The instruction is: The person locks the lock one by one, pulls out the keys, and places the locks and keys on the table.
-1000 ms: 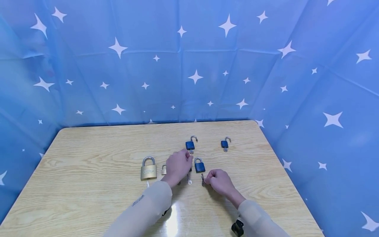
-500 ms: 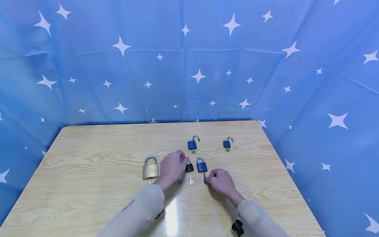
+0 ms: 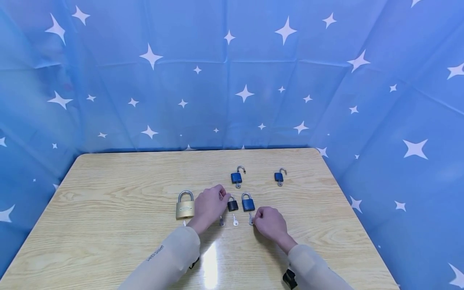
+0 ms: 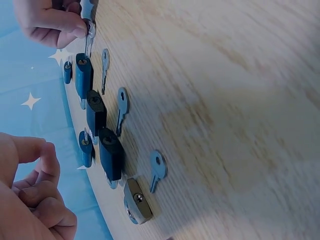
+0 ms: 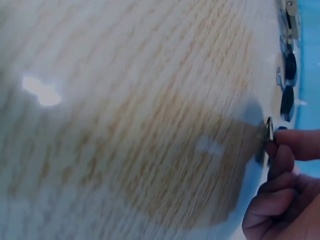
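In the head view my right hand [image 3: 271,223] pinches a small key [image 3: 251,218] just in front of a closed blue padlock [image 3: 248,204]. The left wrist view shows this key [image 4: 90,36] between thumb and finger, its tip close to that padlock's keyhole; contact cannot be told. My left hand [image 3: 209,205] hovers left of a black padlock [image 3: 233,206], fingers loosely bent and holding nothing. A second dark padlock [image 4: 111,154] and a brass padlock [image 4: 137,200] show in the left wrist view. Loose keys [image 3: 235,220] lie before the row.
A large brass padlock [image 3: 185,209] stands left of my left hand. Behind the row, two blue padlocks [image 3: 236,178] [image 3: 278,177] have raised shackles and keys in them. The wooden table [image 3: 108,225] meets a blue starred curtain [image 3: 203,104] at the back.
My left hand has drawn left, uncovering the black padlock. The key in my right hand has turned slightly and looks brighter. The head view has shifted a little.
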The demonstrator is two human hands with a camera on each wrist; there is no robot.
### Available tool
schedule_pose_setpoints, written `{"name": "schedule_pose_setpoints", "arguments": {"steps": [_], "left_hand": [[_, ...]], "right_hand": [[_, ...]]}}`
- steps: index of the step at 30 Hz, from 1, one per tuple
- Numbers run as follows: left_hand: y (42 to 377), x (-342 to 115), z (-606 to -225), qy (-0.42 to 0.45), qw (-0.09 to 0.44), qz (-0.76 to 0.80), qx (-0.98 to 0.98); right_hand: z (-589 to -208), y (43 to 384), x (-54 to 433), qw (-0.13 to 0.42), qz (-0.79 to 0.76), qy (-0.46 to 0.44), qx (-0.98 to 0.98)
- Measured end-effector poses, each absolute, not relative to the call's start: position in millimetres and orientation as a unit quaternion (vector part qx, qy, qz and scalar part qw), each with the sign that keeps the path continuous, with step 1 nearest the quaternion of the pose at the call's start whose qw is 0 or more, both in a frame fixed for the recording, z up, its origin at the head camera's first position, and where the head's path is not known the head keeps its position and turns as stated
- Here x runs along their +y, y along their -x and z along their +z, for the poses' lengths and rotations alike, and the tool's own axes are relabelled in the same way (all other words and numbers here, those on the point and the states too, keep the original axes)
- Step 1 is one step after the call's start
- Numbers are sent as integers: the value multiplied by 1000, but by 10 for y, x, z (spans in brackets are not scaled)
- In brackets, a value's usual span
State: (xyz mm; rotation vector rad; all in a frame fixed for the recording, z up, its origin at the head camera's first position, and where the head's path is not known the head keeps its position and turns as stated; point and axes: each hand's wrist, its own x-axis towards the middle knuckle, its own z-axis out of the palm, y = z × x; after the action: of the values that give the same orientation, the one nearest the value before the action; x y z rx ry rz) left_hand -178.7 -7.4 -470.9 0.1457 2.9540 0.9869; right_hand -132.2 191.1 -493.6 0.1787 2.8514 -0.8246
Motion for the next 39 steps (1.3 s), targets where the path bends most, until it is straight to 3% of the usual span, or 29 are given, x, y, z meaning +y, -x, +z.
{"name": "schedule_pose_setpoints", "arguments": {"steps": [39], "left_hand": [[1869, -97, -4819, -37, 28, 312, 949]], "right_hand": [[-4817, 1382, 2026, 65, -301, -61, 950]]}}
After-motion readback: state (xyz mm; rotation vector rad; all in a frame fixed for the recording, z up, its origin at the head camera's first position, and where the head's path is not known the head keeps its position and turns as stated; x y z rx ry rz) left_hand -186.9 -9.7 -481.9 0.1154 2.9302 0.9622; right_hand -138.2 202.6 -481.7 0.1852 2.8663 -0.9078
